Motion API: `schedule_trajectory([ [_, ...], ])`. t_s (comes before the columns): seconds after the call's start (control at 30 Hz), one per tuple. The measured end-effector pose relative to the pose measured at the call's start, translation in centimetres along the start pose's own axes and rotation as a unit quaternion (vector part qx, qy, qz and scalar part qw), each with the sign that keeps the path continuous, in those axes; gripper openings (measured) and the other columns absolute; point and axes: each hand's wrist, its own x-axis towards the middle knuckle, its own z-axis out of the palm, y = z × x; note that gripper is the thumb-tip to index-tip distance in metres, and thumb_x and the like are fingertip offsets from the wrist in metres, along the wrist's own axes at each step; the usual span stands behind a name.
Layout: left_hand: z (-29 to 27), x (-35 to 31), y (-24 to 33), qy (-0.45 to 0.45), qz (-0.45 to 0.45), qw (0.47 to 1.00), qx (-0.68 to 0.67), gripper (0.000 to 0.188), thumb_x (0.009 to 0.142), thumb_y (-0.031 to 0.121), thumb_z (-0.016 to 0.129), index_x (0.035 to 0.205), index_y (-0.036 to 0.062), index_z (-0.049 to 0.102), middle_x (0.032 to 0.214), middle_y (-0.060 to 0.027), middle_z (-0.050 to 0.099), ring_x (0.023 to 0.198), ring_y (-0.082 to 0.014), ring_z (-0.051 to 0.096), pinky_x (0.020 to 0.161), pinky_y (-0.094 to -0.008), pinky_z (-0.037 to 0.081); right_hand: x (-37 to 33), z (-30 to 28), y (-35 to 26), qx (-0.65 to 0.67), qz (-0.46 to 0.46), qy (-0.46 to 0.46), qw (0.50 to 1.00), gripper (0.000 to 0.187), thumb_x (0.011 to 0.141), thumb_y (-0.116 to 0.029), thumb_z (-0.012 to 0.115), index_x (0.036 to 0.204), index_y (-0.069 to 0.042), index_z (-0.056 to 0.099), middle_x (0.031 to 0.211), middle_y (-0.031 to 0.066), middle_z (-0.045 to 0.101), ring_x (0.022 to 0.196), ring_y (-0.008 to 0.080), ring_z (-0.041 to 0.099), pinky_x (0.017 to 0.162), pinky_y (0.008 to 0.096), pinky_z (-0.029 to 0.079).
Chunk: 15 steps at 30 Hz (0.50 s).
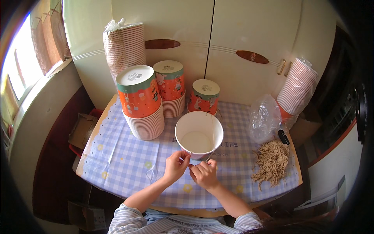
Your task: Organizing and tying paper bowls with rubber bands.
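An open white paper bucket [199,134] stands upright on the checked tablecloth [124,156], just beyond my hands. A thin string [212,128] runs across its mouth and down its near rim. My left hand [175,165] pinches the string at the bucket's near wall, fingers closed on it. My right hand [204,174] sits right beside it, fingertips also closed on the string. The two hands nearly touch.
Upside-down stacks of orange printed buckets [141,102] stand at the back left and centre, one single bucket [204,96] behind the open one. Tall nested stacks [124,46] lean against the cupboard. A bundle of strings [272,160], a plastic bag [264,117] and another stack [297,87] lie right.
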Motion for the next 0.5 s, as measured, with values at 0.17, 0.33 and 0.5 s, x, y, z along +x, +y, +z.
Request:
schedule_trajectory([
  [0.17,0.02,0.26,-0.21,0.021,0.027,0.999,0.000,0.008,0.078,0.004,0.061,0.084,-0.0006,0.057,0.075,-0.0095,0.061,0.060,-0.0131,0.057,0.050,-0.0244,0.046,0.00,0.00,-0.07,0.016,0.004,0.009,1.000,0.007,0.069,-0.012,0.066,0.070,-0.013,0.059,0.055,-0.0062,0.050,0.054,0.0098,0.048,0.062,0.0328,0.028],
  [0.33,-0.02,0.44,-0.18,0.024,0.030,0.999,0.007,0.007,0.080,0.004,0.059,0.084,-0.0001,0.057,0.077,-0.0098,0.061,0.061,-0.0143,0.057,0.051,-0.0250,0.046,-0.17,0.07,-0.05,0.026,0.009,0.005,1.000,0.009,0.067,-0.012,0.067,0.073,-0.013,0.060,0.056,-0.0066,0.050,0.055,0.0093,0.049,0.063,0.0327,0.029],
  [0.5,-0.01,0.68,-0.39,0.039,0.055,0.997,0.022,0.006,0.080,0.003,0.059,0.085,0.0004,0.056,0.076,-0.0099,0.060,0.059,-0.0165,0.056,0.049,-0.0257,0.044,-0.17,0.04,-0.04,0.041,-0.008,0.005,0.999,0.011,0.065,-0.010,0.067,0.074,-0.013,0.060,0.057,-0.0069,0.050,0.055,0.0090,0.049,0.063,0.0325,0.029],
])
